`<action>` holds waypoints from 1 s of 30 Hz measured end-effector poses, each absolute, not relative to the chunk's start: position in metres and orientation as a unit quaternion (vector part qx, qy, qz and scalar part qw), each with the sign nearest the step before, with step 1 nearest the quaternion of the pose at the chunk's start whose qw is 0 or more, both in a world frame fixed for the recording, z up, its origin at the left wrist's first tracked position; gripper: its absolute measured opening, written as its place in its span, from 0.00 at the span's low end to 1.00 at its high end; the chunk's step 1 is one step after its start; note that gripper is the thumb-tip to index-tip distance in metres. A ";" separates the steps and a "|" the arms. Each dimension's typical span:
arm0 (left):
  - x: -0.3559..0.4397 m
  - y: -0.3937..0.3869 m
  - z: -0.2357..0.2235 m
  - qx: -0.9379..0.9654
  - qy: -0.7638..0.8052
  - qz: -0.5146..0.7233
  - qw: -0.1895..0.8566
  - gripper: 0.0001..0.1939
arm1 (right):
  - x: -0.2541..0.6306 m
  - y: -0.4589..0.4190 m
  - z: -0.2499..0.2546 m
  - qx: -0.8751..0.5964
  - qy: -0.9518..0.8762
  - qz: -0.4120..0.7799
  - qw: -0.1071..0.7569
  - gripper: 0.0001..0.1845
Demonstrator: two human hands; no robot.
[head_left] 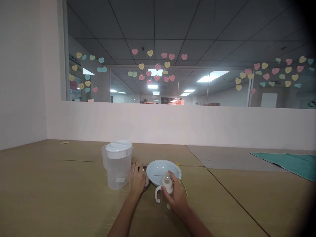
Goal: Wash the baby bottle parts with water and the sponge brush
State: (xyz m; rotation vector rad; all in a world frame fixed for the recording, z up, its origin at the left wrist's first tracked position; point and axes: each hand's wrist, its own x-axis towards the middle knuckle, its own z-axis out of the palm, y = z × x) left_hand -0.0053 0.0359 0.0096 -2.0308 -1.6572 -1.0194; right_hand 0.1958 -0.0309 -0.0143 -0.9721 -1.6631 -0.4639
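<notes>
In my right hand [178,194] is a baby bottle [167,186] with a clear domed cap and a white curved handle. My fingers close around its side, in front of the near rim of a white bowl [153,164]. My left hand [137,180] lies between the bowl and a translucent lidded pitcher [118,171], its fingers stretched forward and slightly apart. A small pale object with a dark edge [147,183] shows beside that hand, mostly hidden, and I cannot make out what it is. The pitcher stands upright, its handle to the left.
A yellow-green strip [184,187] sticks out past the bowl's right side. A teal cloth [288,162] lies at the far right of the wooden table [61,197]. Near the wall is a small flat pale piece [65,142]. Behind rises a window [158,85] with heart-shaped notes.
</notes>
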 end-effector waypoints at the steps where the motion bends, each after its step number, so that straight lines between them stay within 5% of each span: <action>1: -0.006 0.033 0.013 -0.689 -0.572 -0.403 0.189 0.24 | 0.196 -0.031 -0.015 -0.410 -0.703 -0.194 0.547 0.30; 5: -0.012 0.025 0.022 -0.569 -0.555 -0.544 0.268 0.20 | 0.196 -0.030 -0.016 -0.412 -0.705 -0.183 0.547 0.29; 13: -0.025 0.021 0.038 -0.359 -0.593 -0.687 0.217 0.43 | 0.197 -0.028 -0.019 -0.410 -0.703 -0.193 0.547 0.30; 18: -0.007 0.013 0.027 -0.470 -0.484 -0.713 0.192 0.32 | 0.196 -0.030 -0.018 -0.438 -0.693 -0.168 0.548 0.36; 21: 0.018 -0.003 0.014 -0.667 -0.342 -0.653 0.110 0.24 | 0.195 -0.030 -0.016 -0.426 -0.695 -0.168 0.553 0.36; 25: 0.049 -0.026 0.006 -0.846 -0.233 -0.479 -0.003 0.29 | 0.194 -0.031 -0.013 -0.416 -0.690 -0.156 0.571 0.34; 30: 0.057 -0.026 0.000 -0.849 -0.223 -0.470 -0.088 0.35 | 0.194 -0.030 -0.013 -0.437 -0.679 -0.132 0.576 0.31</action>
